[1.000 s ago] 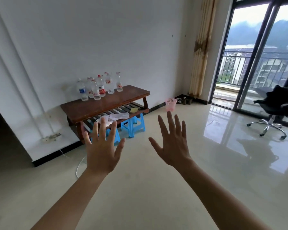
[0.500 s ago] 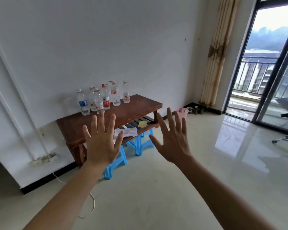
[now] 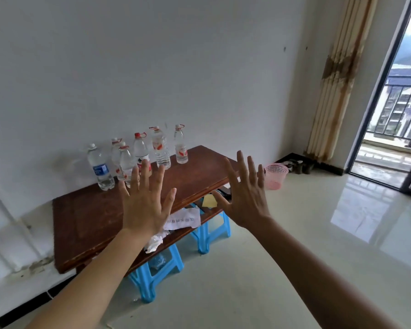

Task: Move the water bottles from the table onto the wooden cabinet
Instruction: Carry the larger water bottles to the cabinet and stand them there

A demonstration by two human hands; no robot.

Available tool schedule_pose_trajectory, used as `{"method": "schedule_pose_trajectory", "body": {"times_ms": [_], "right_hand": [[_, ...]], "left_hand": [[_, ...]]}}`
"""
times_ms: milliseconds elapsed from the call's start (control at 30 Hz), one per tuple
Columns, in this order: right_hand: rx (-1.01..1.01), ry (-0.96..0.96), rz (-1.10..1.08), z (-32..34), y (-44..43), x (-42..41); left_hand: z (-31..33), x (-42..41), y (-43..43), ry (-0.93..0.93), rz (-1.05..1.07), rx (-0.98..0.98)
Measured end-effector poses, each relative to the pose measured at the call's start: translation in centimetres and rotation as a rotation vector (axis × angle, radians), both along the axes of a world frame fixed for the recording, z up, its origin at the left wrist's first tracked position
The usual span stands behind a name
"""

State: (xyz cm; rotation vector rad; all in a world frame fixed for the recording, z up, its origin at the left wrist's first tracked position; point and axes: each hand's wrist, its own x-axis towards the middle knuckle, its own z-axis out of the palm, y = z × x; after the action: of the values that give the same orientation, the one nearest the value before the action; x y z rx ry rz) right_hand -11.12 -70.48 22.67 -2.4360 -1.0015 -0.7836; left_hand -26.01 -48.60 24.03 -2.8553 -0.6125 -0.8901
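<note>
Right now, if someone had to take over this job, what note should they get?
Left hand: open, fingers spread, holds nothing.
Right hand: open, fingers spread, holds nothing.
Six water bottles stand upright in a cluster at the far edge of the brown wooden table. Neither hand grips one.
No separate cabinet is in view.
Done: nothing that shows.
Left: pick up all six bottles and carry them over.

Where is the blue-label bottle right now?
Head view: the blue-label bottle stands upright at the left end of the bottle row on the table, by the wall, next to a red-label bottle.
</note>
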Motion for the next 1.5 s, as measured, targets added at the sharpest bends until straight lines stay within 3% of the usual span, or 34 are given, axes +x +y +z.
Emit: {"method": "schedule_pose_trajectory", "body": {"times_ms": [133,367,733,967,1267,1400,1500], "right_hand": [[-0.022,0.015,0.028,1.0,7.3,7.7],[-0.056,0.039,0.133,-2.7,21.3,17.3],[-0.106,0.159,-0.004,-3.9,38.1,31.9],[-0.129,0.281,0.031,-7.3,44.2,41.6],[-0.129,0.361,0.34,-7.1,59.0,55.6],[-0.12,0.473,0.507,-5.2,65.8,59.2],[-0.221,0.625,0.597,-5.9,70.0,60.2]], "left_hand": [[0.1,5.4,6.2,-0.01,0.086,-0.045],[-4.3,13.4,19.8,0.044,0.182,-0.127],[-5.3,29.1,39.6,0.113,0.18,-0.226],[-10.0,37.3,44.8,0.19,0.169,-0.257],[-11.5,47.6,50.8,0.195,0.318,-0.245],[-12.2,50.5,51.6,0.174,0.382,-0.232],[-14.0,50.9,51.0,0.202,0.371,-0.246]]}}
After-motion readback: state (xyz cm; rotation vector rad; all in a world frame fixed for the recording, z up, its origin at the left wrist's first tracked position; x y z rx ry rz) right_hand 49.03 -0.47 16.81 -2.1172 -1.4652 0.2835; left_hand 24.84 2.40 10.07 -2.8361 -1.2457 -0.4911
